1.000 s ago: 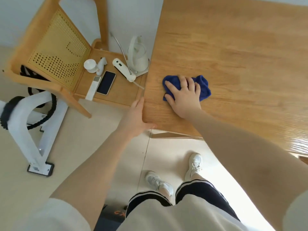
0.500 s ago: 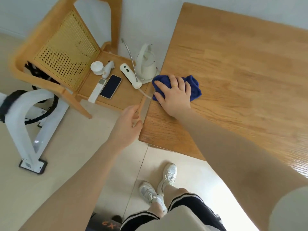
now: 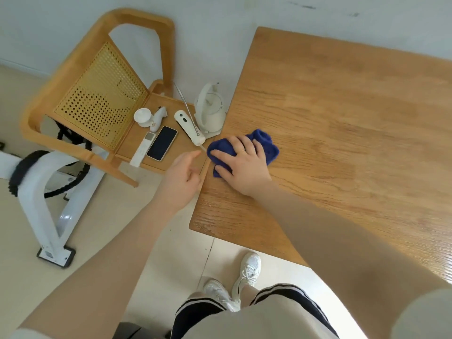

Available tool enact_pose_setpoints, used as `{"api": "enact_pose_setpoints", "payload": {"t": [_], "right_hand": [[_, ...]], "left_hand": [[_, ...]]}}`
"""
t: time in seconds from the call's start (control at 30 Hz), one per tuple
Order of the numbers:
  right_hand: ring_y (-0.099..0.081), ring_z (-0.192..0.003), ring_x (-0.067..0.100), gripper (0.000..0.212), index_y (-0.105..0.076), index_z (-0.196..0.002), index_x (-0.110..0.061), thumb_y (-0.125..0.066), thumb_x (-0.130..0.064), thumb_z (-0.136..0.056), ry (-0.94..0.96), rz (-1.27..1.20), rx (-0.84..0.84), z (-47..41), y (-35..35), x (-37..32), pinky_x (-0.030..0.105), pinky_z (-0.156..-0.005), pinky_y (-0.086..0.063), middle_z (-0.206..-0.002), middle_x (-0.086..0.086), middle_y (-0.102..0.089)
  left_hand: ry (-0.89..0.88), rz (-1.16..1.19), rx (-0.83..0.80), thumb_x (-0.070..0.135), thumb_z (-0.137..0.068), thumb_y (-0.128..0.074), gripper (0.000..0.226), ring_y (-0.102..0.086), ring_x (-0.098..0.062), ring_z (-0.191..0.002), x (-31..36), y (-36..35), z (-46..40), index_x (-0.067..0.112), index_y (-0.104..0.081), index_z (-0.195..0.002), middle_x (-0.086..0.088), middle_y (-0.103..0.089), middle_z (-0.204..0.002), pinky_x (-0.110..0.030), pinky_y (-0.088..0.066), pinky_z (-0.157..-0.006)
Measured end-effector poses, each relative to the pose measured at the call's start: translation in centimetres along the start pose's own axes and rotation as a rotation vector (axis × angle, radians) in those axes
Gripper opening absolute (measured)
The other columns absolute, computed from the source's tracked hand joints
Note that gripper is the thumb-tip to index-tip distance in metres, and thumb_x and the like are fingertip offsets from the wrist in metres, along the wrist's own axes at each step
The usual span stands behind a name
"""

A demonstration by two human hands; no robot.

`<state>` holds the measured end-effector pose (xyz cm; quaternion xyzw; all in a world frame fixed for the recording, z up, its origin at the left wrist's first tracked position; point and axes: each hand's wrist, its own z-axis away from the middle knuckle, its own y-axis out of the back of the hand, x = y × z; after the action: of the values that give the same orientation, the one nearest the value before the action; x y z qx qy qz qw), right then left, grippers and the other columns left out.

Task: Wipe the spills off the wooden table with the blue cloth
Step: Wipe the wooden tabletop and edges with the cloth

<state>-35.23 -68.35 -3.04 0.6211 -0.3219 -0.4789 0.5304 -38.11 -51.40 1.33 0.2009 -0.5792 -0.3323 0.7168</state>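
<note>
The soft, light blue cloth (image 3: 244, 149) lies bunched at the worktop (image 3: 342, 143) edge under the flat, spread right hand (image 3: 242, 167), best pressed from above, while the left hand (image 3: 182, 179) hovers loosely curled, holding nothing.

wooden table (image 3: 342, 123) lies bare rightward; kettle (image 3: 210, 111) crowds its left edge.
</note>
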Motion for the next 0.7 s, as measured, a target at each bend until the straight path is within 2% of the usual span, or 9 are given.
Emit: {"api": "enact_pose_setpoints", "payload": {"t": [0.1,0.2,0.3,0.37,0.43,0.5,0.57,0.63,0.7], "right_hand": [[-0.017,-0.138,0.032,0.038,-0.047,-0.130,-0.039,-0.040,-0.046,-0.093,-0.104,0.000,0.002,-1.0,-0.1,-0.2,0.053,-0.111,-0.005,-0.151,0.006,-0.026],[-0.029,-0.134,0.036,0.038,-0.055,-0.122,-0.037,-0.041,-0.044,-0.088,-0.161,-0.014,0.067,0.9,-1.0,-2.5,0.058,-0.109,-0.014,-0.145,0.009,-0.038],[-0.043,-0.125,0.036,0.041,-0.061,-0.113,-0.039,-0.035,-0.047,-0.083,-0.054,0.000,0.038,3.8,-2.0,-5.1,0.060,-0.104,-0.026,-0.135,0.008,-0.051],[-0.044,-0.125,0.034,0.042,-0.060,-0.114,-0.041,-0.034,-0.049,-0.083,0.049,0.005,-0.019,4.8,-2.1,-5.3,0.058,-0.103,-0.028,-0.135,0.006,-0.051],[-0.040,-0.128,0.033,0.044,-0.056,-0.119,-0.041,-0.031,-0.051,-0.084,0.052,0.032,-0.029,4.6,-1.7,-4.4,0.056,-0.106,-0.024,-0.139,0.005,-0.047],[-0.028,-0.135,0.033,0.045,-0.048,-0.128,-0.040,-0.031,-0.051,-0.089,-0.163,0.027,0.007,4.1,-1.0,-3.1,0.052,-0.111,-0.012,-0.147,0.006,-0.035],[-0.018,-0.138,0.033,0.042,-0.044,-0.134,-0.037,-0.039,-0.046,-0.093,-0.526,-0.016,0.099,4.2,-0.7,-2.5,0.049,-0.113,-0.004,-0.151,0.008,-0.027],[-0.019,-0.138,0.035,0.041,-0.048,-0.131,-0.035,-0.044,-0.044,-0.092,-0.767,-0.052,0.213,4.9,-1.2,-3.7,0.051,-0.112,-0.006,-0.150,0.010,-0.029],[-0.030,-0.133,0.037,0.039,-0.055,-0.124,-0.035,-0.043,-0.045,-0.088,-0.825,-0.013,0.311,6.1,-2.8,-6.7,0.055,-0.109,-0.016,-0.144,0.012,-0.039]], "left_hand": [[0.006,-0.023,-0.021,0.000,-0.091,-0.041,0.052,-0.050,-0.011,-0.116,0.2,0.4,0.0,0.017,-0.036,-0.140,0.000,-0.038,-0.142,-0.022,-0.037,-0.091],[-0.034,-0.050,-0.068,-0.006,-0.087,-0.043,0.059,-0.047,-0.015,-0.124,0.6,0.8,-0.4,0.016,-0.035,-0.140,-0.002,-0.037,-0.144,-0.024,-0.036,-0.098],[-0.087,-0.099,-0.121,-0.010,-0.083,-0.042,0.064,-0.040,-0.018,-0.130,0.9,1.2,-1.2,0.016,-0.033,-0.141,-0.003,-0.035,-0.145,-0.031,-0.035,-0.107],[-0.108,-0.123,-0.150,-0.010,-0.082,-0.042,0.065,-0.042,-0.017,-0.128,1.0,1.8,-1.6,0.018,-0.033,-0.141,-0.002,-0.035,-0.145,-0.035,-0.038,-0.107],[-0.163,-0.144,-0.190,-0.010,-0.083,-0.042,0.065,-0.042,-0.017,-0.127,0.8,2.6,-2.1,0.016,-0.033,-0.141,-0.004,-0.036,-0.144,-0.034,-0.038,-0.105],[-0.226,-0.177,-0.251,-0.008,-0.084,-0.043,0.064,-0.042,-0.019,-0.128,0.6,3.6,-2.2,0.016,-0.031,-0.143,-0.005,-0.035,-0.146,-0.034,-0.037,-0.106],[-0.290,-0.235,-0.349,-0.006,-0.087,-0.042,0.064,-0.040,-0.020,-0.130,0.0,4.4,-2.3,0.017,-0.028,-0.144,-0.002,-0.031,-0.149,-0.036,-0.036,-0.107],[-0.375,-0.277,-0.435,-0.006,-0.088,-0.040,0.065,-0.034,-0.014,-0.135,-0.9,4.8,-2.5,0.020,-0.026,-0.146,0.003,-0.025,-0.152,-0.034,-0.031,-0.111],[-0.440,-0.282,-0.496,-0.005,-0.088,-0.039,0.065,-0.028,-0.009,-0.138,-1.7,4.5,-2.8,0.020,-0.025,-0.146,0.006,-0.021,-0.154,-0.030,-0.026,-0.113]]}}
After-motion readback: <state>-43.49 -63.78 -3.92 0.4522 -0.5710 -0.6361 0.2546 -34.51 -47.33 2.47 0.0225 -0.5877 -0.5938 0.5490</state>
